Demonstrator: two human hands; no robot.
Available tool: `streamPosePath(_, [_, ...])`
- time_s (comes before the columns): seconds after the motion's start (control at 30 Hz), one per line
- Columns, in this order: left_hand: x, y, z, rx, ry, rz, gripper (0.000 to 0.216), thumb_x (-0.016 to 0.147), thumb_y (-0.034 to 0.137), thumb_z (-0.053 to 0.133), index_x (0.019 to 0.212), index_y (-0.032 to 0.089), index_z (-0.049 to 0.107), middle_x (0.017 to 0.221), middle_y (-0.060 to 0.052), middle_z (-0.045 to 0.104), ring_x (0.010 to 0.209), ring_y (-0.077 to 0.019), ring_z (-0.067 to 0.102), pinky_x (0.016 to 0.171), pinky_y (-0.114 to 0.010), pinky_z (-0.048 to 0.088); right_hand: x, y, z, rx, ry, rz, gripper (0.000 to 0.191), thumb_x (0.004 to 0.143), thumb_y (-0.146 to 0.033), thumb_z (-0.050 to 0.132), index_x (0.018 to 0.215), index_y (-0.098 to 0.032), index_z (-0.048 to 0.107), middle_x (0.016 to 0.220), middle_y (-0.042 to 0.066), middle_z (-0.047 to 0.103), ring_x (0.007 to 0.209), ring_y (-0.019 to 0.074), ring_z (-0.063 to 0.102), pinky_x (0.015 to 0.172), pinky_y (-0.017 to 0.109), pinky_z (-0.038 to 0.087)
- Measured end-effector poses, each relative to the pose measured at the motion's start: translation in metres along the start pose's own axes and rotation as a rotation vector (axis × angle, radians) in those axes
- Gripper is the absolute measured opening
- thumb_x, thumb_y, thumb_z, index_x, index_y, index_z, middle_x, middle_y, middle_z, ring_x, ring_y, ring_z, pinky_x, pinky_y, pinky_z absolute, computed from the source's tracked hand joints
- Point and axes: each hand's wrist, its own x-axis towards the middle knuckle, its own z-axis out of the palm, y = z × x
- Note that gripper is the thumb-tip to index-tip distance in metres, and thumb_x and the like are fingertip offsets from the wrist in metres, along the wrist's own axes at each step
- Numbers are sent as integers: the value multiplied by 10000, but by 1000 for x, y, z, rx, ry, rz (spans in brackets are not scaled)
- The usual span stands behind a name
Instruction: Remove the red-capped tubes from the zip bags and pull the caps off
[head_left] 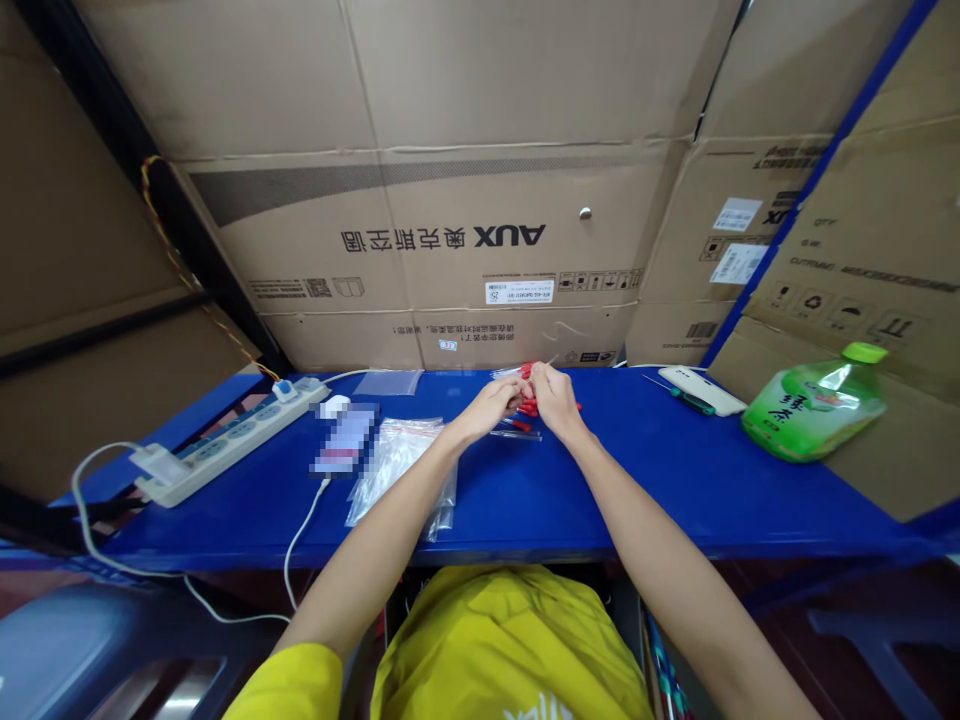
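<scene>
My left hand and my right hand meet over the blue table, fingers pinched close together. What lies between the fingertips is too small and covered to name. Around them are several small red pieces with slim bodies, perhaps red-handled tools or capped sticks. Just below the fingers, one red-ended piece lies beside a narrow clear strip. Left of my hands, partly under my left forearm, is a pile of clear zip bags.
A phone on a cable and a white power strip occupy the left side. To the right are a green-handled screwdriver, a white flat object and a green bottle. Cardboard walls the back.
</scene>
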Motion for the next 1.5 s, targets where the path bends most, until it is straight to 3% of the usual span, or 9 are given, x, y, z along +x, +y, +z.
streamPosePath(0.13, [-3, 5, -1, -61, -69, -61, 169, 875, 318, 493, 815, 175, 559, 621, 37, 326, 544, -108, 277, 528, -254, 234, 0, 1, -3, -1, -36, -18, 538, 1013, -627, 315, 665, -241, 454, 540, -3, 509, 531, 160, 467, 576, 294, 332])
streamPosePath(0.27, [-5, 9, 0, -90, -106, -53, 58, 826, 231, 470, 786, 190, 481, 632, 46, 316, 549, -102, 253, 530, -245, 215, -2, 0, -3, 39, -71, -27, 542, 1020, -631, 316, 689, -237, 486, 568, 19, 593, 543, 172, 539, 596, 298, 362])
streamPosePath(0.63, [-3, 5, 5, -107, -74, -39, 47, 809, 191, 445, 763, 197, 448, 631, 38, 338, 555, -112, 271, 541, -253, 237, -2, -1, 0, -11, -36, -58, 550, 1037, -598, 302, 657, -238, 468, 576, 28, 618, 553, 170, 546, 614, 297, 370])
streamPosePath(0.83, [-3, 7, 0, 13, -43, 14, 258, 958, 360, 496, 849, 162, 621, 779, -34, 586, 717, -155, 514, 695, -281, 416, 1, -5, -7, 20, -54, -24, 584, 1025, -635, 333, 619, -235, 460, 550, 13, 558, 545, 159, 513, 619, 296, 370])
streamPosePath(1.03, [-1, 2, -7, 132, 233, 122, 339, 943, 453, 623, 1066, 159, 739, 1054, -74, 693, 1005, -202, 581, 923, -298, 435, 2, -5, -4, 162, -72, 35, 454, 979, -660, 440, 850, -237, 541, 695, -15, 609, 634, 151, 557, 615, 262, 412])
streamPosePath(1.13, [-2, 1, -9, 15, 304, 129, 359, 952, 472, 621, 1131, 177, 715, 1029, -53, 690, 925, -169, 581, 860, -266, 447, 2, -2, 5, 383, -186, 127, 435, 955, -679, 450, 978, -252, 531, 827, -2, 655, 678, 155, 615, 564, 250, 455])
streamPosePath(1.23, [-1, 2, -10, -29, 339, 154, 341, 921, 459, 678, 1114, 177, 690, 931, -29, 661, 841, -140, 564, 790, -239, 451, 1, -3, 12, 536, -301, 184, 425, 918, -673, 513, 1015, -260, 507, 775, -26, 632, 567, 139, 595, 488, 242, 441])
streamPosePath(1.37, [2, 1, -11, -77, 416, 139, 365, 933, 500, 650, 1115, 184, 645, 809, -1, 592, 741, -119, 536, 670, -216, 426, 1, -3, 10, 465, -226, 124, 332, 919, -578, 572, 955, -250, 531, 679, -57, 567, 479, 114, 518, 486, 246, 428])
streamPosePath(1.5, [4, 0, -13, -200, 443, 73, 411, 954, 579, 576, 972, 170, 614, 721, 14, 522, 604, -93, 472, 552, -210, 362, 1, -2, 6, 279, -149, 19, 227, 903, -455, 616, 945, -235, 580, 786, -6, 641, 627, 145, 585, 610, 269, 469])
